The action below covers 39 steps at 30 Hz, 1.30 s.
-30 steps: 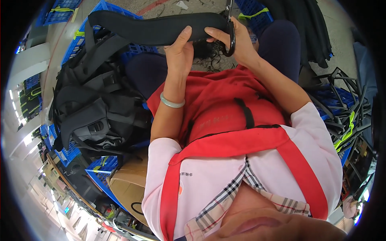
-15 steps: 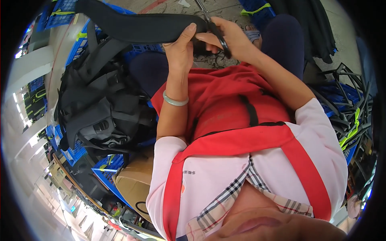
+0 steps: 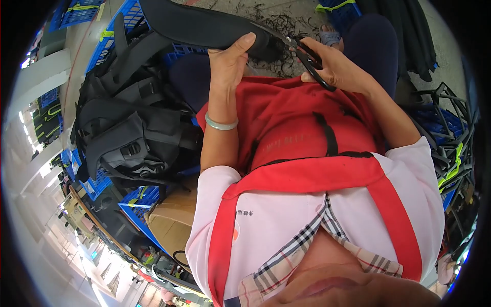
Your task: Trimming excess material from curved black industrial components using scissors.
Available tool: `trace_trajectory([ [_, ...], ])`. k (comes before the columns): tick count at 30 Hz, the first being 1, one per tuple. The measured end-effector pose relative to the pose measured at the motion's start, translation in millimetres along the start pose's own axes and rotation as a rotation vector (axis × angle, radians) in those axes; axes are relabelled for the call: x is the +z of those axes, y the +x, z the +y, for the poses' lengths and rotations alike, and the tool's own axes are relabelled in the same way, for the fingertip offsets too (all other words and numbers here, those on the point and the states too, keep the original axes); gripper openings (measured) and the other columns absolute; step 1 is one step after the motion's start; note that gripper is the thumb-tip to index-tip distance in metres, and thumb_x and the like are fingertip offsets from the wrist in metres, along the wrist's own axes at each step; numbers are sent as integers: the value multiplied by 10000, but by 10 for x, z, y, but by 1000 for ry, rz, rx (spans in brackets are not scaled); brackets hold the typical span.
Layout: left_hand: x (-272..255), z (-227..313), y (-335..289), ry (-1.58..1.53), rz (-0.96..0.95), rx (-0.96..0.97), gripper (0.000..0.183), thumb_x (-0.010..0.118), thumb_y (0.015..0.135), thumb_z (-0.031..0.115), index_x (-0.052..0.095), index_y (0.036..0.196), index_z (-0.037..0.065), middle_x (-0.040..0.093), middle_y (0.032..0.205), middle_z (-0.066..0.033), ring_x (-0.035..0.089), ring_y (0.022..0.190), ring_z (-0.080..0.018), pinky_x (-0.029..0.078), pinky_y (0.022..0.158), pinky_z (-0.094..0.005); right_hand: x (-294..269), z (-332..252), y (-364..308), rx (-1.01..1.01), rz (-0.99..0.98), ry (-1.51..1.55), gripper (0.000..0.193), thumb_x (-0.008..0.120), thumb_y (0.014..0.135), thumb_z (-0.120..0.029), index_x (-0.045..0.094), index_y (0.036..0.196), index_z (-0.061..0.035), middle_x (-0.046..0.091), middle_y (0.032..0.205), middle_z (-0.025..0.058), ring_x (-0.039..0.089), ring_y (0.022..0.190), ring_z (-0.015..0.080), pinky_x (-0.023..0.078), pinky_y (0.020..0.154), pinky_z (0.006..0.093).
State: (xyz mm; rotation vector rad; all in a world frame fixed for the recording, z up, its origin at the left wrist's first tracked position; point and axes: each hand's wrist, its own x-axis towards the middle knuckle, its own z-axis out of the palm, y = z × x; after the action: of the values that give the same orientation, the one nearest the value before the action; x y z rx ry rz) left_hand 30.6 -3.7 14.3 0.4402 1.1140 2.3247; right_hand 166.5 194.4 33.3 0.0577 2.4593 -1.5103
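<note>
My left hand (image 3: 228,60) grips a long, curved, black padded strap (image 3: 199,29), thumb on top near its right end. The strap stretches away to the upper left. In my right hand (image 3: 340,66) is a pair of scissors (image 3: 313,70) with black handles, my fingers around the grips. Their blades point up and left, along the strap's right end. Whether the blades touch the strap I cannot tell. Below both hands, a red apron (image 3: 302,110) covers my lap.
Black straps and buckled pieces (image 3: 138,128) lie heaped on my left, by a cardboard box (image 3: 174,220). Dark trimmings (image 3: 291,23) litter the floor ahead. On the right are black strips (image 3: 460,148) over a blue crate (image 3: 434,123) and hanging black fabric (image 3: 409,41).
My right hand and the scissors have moved right and down, away from my left hand. The scissors now slant more to the left. My left hand keeps its hold on the strap.
</note>
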Motion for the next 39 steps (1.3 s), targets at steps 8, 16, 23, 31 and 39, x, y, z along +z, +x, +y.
trace_trajectory([
  [8,-3,-26,-86,91,-18,-54,271,637,772,-124,628,994,31,642,937,-61,627,853,-171,517,783,-303,-32,-97,-9,-60,-11,10,617,709,764,-447,483,1128,-3,559,835,159,543,735,275,427,665,353],
  [16,-32,-3,-109,88,28,-72,227,682,731,-121,651,904,22,659,858,-54,639,776,-145,530,719,-262,56,-4,48,-51,-2,-16,557,702,764,-477,509,944,14,524,683,138,488,607,265,393,571,357],
  [23,-18,-14,-104,66,0,-79,210,695,727,-106,654,881,31,658,848,-48,633,763,-137,518,700,-252,61,38,9,-138,18,86,585,712,749,-475,503,1003,8,522,677,145,501,621,292,397,578,381],
  [31,-28,-5,-134,95,-16,-134,208,702,731,-90,661,891,36,662,854,-47,634,771,-144,518,703,-261,78,63,26,-109,-48,-3,493,675,814,-407,501,995,17,537,686,143,538,641,217,408,582,359],
  [39,-24,-47,-143,156,-12,-120,206,703,733,-85,657,889,41,661,860,-42,637,780,-153,520,719,-269,144,160,51,-117,-14,261,458,689,816,-381,505,957,15,523,653,127,509,628,135,396,555,324],
])
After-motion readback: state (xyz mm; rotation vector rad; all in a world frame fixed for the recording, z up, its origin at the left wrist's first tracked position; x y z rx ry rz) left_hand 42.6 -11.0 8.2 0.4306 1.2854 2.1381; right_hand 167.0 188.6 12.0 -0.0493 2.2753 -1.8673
